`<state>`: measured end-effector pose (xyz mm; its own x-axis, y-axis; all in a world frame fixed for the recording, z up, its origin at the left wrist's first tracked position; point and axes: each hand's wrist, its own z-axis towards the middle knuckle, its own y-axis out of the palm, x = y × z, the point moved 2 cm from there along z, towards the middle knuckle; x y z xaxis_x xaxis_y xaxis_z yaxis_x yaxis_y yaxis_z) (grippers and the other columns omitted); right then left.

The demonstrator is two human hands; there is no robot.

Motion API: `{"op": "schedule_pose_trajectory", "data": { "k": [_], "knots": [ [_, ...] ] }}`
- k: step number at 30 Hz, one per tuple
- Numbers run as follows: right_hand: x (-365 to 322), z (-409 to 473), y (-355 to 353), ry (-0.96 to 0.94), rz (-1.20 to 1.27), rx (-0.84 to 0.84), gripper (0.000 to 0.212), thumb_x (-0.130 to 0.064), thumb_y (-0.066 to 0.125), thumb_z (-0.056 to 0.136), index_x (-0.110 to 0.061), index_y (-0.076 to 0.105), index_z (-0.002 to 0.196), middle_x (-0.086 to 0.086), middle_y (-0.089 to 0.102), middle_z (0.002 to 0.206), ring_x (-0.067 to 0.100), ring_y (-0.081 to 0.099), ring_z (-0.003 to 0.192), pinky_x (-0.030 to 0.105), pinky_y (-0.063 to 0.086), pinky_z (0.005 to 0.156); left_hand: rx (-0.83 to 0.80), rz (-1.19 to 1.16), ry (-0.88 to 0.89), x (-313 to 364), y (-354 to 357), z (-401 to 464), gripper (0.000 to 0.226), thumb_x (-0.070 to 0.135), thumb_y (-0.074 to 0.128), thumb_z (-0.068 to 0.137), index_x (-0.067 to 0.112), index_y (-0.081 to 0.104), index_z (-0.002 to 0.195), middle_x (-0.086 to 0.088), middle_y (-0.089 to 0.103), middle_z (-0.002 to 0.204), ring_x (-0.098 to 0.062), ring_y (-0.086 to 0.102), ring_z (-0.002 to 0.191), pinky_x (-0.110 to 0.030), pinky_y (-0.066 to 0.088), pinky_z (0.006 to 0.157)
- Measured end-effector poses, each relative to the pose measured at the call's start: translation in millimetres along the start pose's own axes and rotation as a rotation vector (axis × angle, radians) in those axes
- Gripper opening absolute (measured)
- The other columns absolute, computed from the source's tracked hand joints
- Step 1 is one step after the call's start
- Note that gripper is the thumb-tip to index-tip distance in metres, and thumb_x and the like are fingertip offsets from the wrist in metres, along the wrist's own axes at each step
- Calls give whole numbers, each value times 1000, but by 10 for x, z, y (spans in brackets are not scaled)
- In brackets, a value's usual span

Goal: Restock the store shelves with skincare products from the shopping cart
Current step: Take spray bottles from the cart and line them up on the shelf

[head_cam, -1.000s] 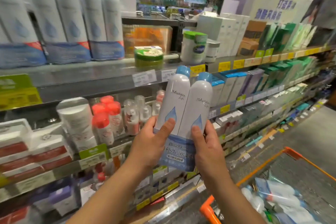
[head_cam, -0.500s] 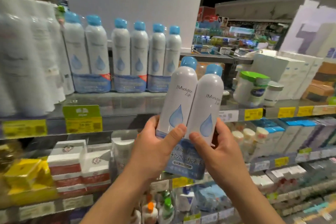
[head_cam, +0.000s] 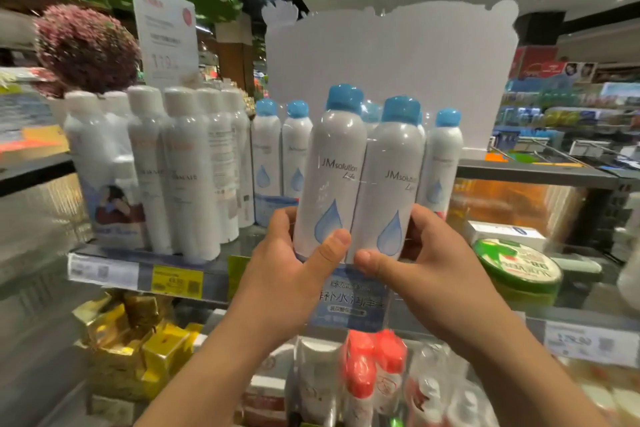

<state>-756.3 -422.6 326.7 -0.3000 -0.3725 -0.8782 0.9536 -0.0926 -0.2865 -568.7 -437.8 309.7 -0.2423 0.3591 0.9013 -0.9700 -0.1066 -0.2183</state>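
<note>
My twin-pack of spray bottles (head_cam: 356,204), two blue-capped cans wrapped together, is upright in front of the top shelf (head_cam: 145,274). My left hand (head_cam: 280,274) and right hand (head_cam: 436,263) clamp its lower sides, thumbs pressed across the front. Behind the pack stand at least four matching blue-capped bottles (head_cam: 280,152); left of it, white-capped bottles (head_cam: 187,170), number unclear.

The twin pack (head_cam: 360,191) is two white bottles with sky-blue caps, each printed with a pale blue droplet, over a blue band with white lettering. Far behind it, matching bottles (head_cam: 280,152) repeat the white and blue. To the left, all-white bottles (head_cam: 190,170) stand over a yellow tag (head_cam: 177,282). Gold boxes (head_cam: 138,340) lie lower left, red-capped bottles (head_cam: 374,374) at near centre, and a green-lidded tub (head_cam: 516,267) on the right.
</note>
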Motion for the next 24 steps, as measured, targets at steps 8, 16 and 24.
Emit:
{"op": "schedule_pose_trajectory", "data": {
  "k": [8, 16, 24],
  "knots": [
    [-177, 557, 327, -23, -38, 59, 48, -15, 91, 76, -24, 65, 115, -5, 77, 98, 8, 74, 86, 29, 61, 74, 92, 237, 67, 180, -403, 340, 28, 62, 62, 90, 52, 50, 114, 32, 63, 85, 23, 58, 82, -6, 45, 63],
    [-38, 930, 855, -6, -125, 129, 58, -24, 93, 74, -31, 58, 119, -12, 72, 103, 5, 70, 93, 38, 62, 86, 107, 242, 96, -22, -688, 514, 62, 49, 60, 95, 41, 38, 152, 26, 49, 130, 1, 54, 122, -32, 50, 107],
    [70, 1157, 1131, 10, -155, 140, 56, -18, 89, 76, -27, 56, 120, -13, 68, 104, 4, 67, 94, 25, 59, 75, 3, 297, -2, -153, -764, 737, 78, 55, 58, 94, 33, 25, 161, 13, 24, 164, -7, 30, 147, -37, 31, 123]
  ]
}}
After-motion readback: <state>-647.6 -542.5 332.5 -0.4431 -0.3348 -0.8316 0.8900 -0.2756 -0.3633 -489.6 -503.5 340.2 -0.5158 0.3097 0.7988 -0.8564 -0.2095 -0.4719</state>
